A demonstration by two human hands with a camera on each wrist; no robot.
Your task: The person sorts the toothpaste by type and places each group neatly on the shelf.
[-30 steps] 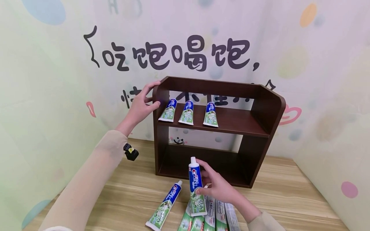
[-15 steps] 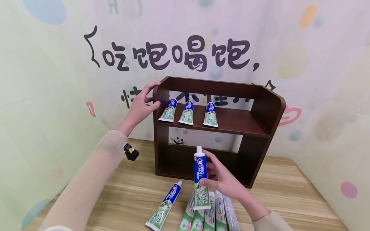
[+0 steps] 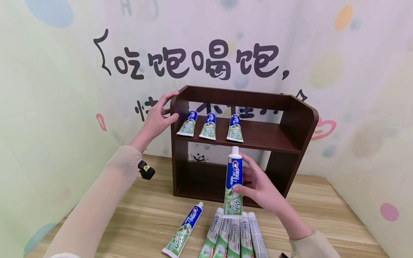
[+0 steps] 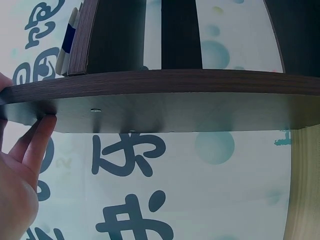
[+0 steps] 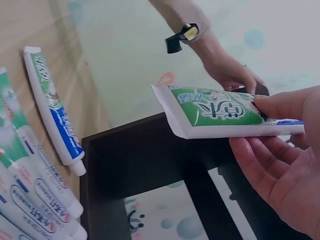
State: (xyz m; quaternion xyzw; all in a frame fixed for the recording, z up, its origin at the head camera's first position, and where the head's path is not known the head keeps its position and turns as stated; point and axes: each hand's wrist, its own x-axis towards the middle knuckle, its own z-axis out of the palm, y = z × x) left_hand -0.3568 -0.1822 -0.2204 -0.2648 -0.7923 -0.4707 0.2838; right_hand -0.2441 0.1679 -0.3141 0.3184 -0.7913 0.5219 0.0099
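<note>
My right hand (image 3: 261, 186) pinches a blue and green toothpaste tube (image 3: 233, 182) between thumb and fingers. White cap up, the tube is held in front of the shelf's lower compartment; the right wrist view shows its flat crimped end. My left hand (image 3: 158, 116) grips the upper left side panel of the dark brown shelf (image 3: 271, 134); in the left wrist view its fingertips (image 4: 47, 122) touch the panel's outer face. Three matching tubes lie caps inward on the upper board: the left tube (image 3: 188, 123), the middle tube (image 3: 209, 126) and, after a wider gap, the right tube (image 3: 235, 128).
Another blue and green tube (image 3: 184, 229) lies on the wooden table (image 3: 145, 215), left of a row of several white and green tubes (image 3: 222, 233). A printed wall curtain (image 3: 96, 107) stands behind the shelf. A small black device (image 3: 146, 170) hangs at my left wrist.
My right hand has moved up and to the right with the toothpaste tube, from above the row of tubes toward the upper board. My left hand has stayed on the shelf.
</note>
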